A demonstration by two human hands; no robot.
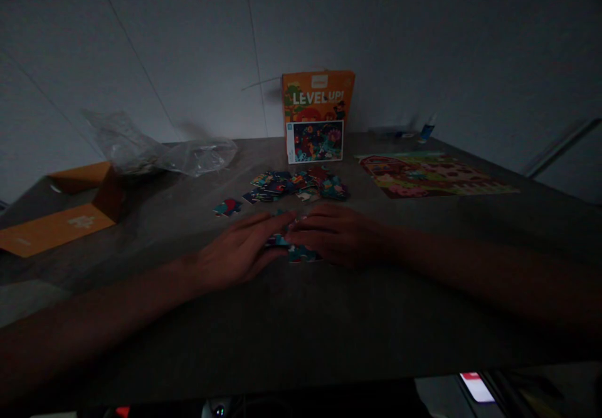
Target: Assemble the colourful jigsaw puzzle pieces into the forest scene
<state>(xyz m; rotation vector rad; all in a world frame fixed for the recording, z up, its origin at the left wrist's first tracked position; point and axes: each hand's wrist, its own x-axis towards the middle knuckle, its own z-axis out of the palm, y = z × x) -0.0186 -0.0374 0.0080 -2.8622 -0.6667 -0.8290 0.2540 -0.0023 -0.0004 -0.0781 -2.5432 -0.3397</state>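
Puzzle pieces [303,254] look light and stiff, best held by edges; left hand [244,245] and right hand [345,236] touch them, either grip's closure impossible to tell.

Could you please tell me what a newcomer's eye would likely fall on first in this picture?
Probably the orange LEVEL UP! box, standing near the wall, with a picture card in front of it. Next come the left hand and right hand, close together over puzzle pieces, with a heap of pieces just beyond them.
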